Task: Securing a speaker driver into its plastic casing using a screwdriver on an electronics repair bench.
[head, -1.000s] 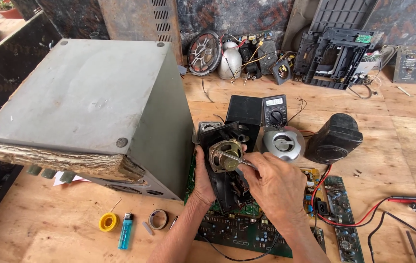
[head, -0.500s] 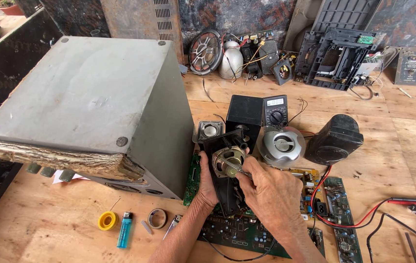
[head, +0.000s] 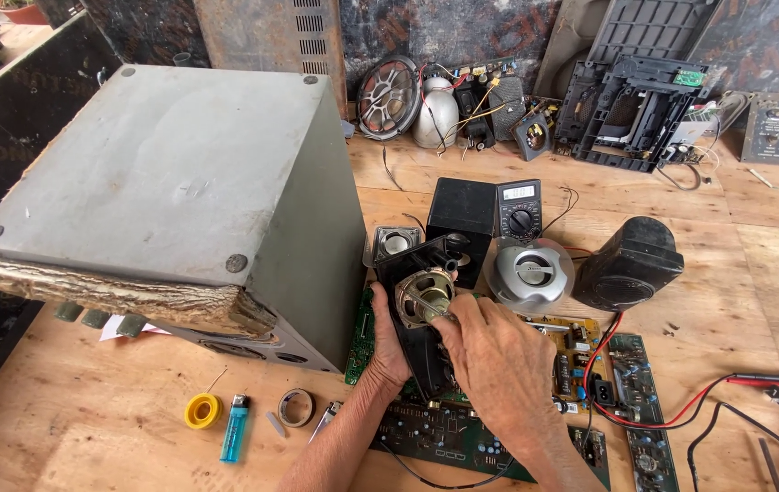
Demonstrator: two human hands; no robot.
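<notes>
The left hand (head: 387,351) closes its grip round the black speaker housing (head: 421,351); the right hand (head: 499,355) pinches the speaker driver (head: 423,294), fingertips now shifted slightly leftward onto its rim.

Bright, even daylight over a sharp, wide-angle view.

Soft light falls from above across the wooden counter (head: 116,428), so shadows stay short and pale: a faint one lies under the grey cabinet (head: 170,191), another beside the right hand (head: 499,355). The silver round speaker (head: 530,272) shows a mild sheen, no harsh glare. Focus holds from the blue lighter (head: 234,426) to the back wall. Straight edges bow slightly toward the corners, and the dark left edge falls into shade.
</notes>
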